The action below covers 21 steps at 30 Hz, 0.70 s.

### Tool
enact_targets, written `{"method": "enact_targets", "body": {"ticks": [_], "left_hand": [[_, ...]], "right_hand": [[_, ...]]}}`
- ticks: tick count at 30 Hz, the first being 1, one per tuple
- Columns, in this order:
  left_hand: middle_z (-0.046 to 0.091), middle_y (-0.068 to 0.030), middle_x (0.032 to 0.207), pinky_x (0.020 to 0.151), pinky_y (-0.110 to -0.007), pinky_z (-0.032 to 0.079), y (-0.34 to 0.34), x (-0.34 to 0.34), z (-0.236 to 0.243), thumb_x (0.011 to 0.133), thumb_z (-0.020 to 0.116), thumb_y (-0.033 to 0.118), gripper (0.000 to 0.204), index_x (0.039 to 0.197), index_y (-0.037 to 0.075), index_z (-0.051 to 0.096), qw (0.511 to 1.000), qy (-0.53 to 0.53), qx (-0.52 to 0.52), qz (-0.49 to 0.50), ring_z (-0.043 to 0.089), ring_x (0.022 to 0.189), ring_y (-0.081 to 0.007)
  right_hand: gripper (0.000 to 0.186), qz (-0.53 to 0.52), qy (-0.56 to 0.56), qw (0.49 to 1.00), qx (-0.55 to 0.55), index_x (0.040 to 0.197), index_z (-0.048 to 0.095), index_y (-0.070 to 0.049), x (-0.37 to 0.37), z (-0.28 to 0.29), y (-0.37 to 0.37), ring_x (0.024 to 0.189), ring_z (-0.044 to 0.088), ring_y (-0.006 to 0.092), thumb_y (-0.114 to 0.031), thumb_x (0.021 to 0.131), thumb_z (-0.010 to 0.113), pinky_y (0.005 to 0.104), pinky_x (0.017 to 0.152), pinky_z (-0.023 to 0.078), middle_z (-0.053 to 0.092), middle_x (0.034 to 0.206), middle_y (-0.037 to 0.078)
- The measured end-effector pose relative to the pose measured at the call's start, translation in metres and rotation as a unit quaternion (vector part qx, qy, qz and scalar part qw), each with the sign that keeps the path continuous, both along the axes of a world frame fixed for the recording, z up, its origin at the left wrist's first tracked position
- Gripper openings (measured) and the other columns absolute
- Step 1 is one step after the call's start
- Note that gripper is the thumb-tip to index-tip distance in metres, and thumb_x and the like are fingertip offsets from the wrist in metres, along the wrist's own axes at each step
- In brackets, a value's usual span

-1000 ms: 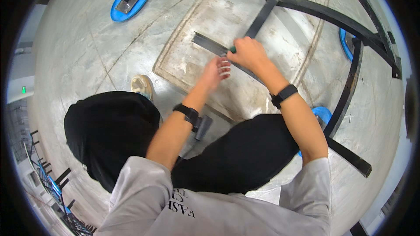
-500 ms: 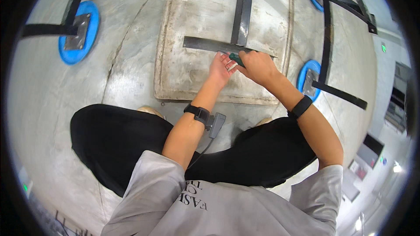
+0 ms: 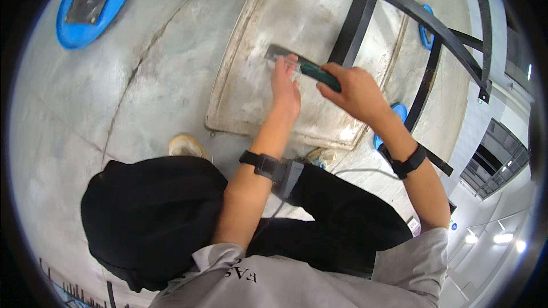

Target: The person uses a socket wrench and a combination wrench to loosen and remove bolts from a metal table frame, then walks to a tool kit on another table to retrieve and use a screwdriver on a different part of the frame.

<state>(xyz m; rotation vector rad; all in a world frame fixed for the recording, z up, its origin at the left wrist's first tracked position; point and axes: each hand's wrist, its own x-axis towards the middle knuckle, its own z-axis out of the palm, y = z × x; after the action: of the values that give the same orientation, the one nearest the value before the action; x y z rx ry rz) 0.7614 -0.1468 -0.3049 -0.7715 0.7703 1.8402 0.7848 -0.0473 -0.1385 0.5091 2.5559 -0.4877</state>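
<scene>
The right hand [image 3: 357, 92] has its fingers closed around the dark green handle of a flat metal scraper [image 3: 302, 67], and the left hand [image 3: 284, 86] presses with open fingers near the blade. The grey, shiny blade lies on the pale worn floor mat [image 3: 251, 97], beside the black metal frame [image 3: 357, 20]. I think the blade could slip and cut the left fingers, because they rest so near its edge.

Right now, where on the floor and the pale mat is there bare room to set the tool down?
Bare concrete lies between the blue disc and the mat's left edge. The mat is open above the left hand. It is crowded at the black frame beside the right hand holding the green-handled tool.
</scene>
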Motion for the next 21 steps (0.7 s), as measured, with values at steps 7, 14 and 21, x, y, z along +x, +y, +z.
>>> {"method": "enact_targets", "body": {"ticks": [7, 14, 21], "left_hand": [[0.038, 0.0048, 0.151, 0.116, -0.058, -0.004, -0.018, -0.003, -0.013, 0.104, 0.033, 0.048, 0.045, 0.132, 0.02, 0.055, 0.995, 0.018, 0.038, -0.09, 0.022, 0.143, -0.0179], [0.039, 0.0038, 0.149, 0.115, -0.061, -0.001, -0.018, -0.005, -0.023, 0.105, 0.03, 0.048, 0.045, 0.133, 0.023, 0.055, 0.994, 0.01, 0.065, -0.083, 0.021, 0.143, -0.0188], [0.038, 0.0017, 0.15, 0.113, -0.056, 0.013, -0.017, -0.002, -0.024, 0.105, 0.034, 0.045, 0.041, 0.127, 0.024, 0.062, 0.995, 0.012, 0.069, -0.069, 0.026, 0.138, -0.0212]], "right_hand": [[0.028, -0.027, 0.016, 1.0, 0.001, 0.095, 0.065, -0.004, 0.012, -0.012, -0.014, 0.069, 0.063, 0.0406, -0.03, 0.085, 0.066, 0.0482, 0.064, 0.051, 0.065, 0.07, 0.02], [0.029, -0.021, 0.014, 1.0, 0.009, 0.102, 0.067, -0.003, 0.011, -0.021, -0.023, 0.067, 0.062, 0.0404, -0.027, 0.087, 0.066, 0.0455, 0.063, 0.049, 0.063, 0.07, 0.021], [0.03, -0.006, 0.0, 1.0, 0.024, 0.095, 0.066, -0.004, 0.006, -0.016, -0.029, 0.07, 0.065, 0.041, -0.032, 0.085, 0.066, 0.0484, 0.066, 0.053, 0.066, 0.071, 0.02]]}}
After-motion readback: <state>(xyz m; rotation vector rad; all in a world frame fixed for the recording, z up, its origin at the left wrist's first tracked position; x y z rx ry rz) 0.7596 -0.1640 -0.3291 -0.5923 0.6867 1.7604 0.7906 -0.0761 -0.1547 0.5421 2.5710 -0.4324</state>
